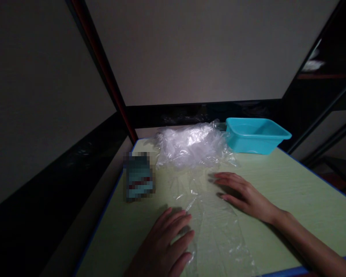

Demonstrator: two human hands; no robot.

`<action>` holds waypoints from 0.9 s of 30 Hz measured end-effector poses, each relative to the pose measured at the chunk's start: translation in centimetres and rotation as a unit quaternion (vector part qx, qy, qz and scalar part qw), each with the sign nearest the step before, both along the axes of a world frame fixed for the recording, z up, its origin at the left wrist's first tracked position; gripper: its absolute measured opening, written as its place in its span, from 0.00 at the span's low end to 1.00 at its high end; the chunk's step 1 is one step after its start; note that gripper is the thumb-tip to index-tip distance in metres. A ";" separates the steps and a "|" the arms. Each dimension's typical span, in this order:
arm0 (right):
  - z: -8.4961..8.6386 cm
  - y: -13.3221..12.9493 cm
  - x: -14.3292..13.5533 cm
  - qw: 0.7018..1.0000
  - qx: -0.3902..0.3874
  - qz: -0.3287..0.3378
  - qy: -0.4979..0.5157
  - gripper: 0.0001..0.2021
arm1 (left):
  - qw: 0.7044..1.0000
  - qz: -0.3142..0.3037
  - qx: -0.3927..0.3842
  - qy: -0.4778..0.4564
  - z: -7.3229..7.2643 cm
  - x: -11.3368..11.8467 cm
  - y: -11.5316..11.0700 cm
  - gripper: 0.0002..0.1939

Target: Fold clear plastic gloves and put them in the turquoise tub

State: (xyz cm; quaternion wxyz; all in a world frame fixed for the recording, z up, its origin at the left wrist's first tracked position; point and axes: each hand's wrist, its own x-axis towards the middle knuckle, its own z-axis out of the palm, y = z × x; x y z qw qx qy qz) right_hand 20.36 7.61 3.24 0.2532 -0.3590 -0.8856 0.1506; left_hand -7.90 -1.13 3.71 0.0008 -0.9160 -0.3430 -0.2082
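A clear plastic bag (216, 223) lies flat and slightly creased on the table, reaching toward its near edge. At the bag's left side is my left hand (170, 242), fingers spread, with the fingertips at or just over the film. My right hand (242, 194) hovers low near the bag's upper right edge, thumb and fingers apart and nothing between them. Whether either hand presses on the plastic I cannot tell. Beyond the hands sits a crumpled heap of clear plastic bags (193, 146).
An aqua plastic basin (253, 142) stands at the table's back right corner. A blurred-out dark rectangular object (140, 177) lies by the left edge. The pale green table (300, 207) has blue edging and meets panelled walls at the back and left.
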 end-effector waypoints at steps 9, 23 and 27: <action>-0.1 -0.1 0.0 1.000 -0.013 -0.005 -0.014 0.17 | 0.999 0.018 0.020 -0.022 -0.8 0.1 0.2 0.17; -0.5 -0.5 0.4 0.998 -0.039 0.044 -0.035 0.28 | 0.998 0.042 0.047 -0.030 -1.0 0.3 0.6 0.15; -0.3 -0.7 0.3 0.996 -0.050 0.056 -0.049 0.30 | 0.998 0.035 0.046 -0.023 -1.3 0.0 0.6 0.16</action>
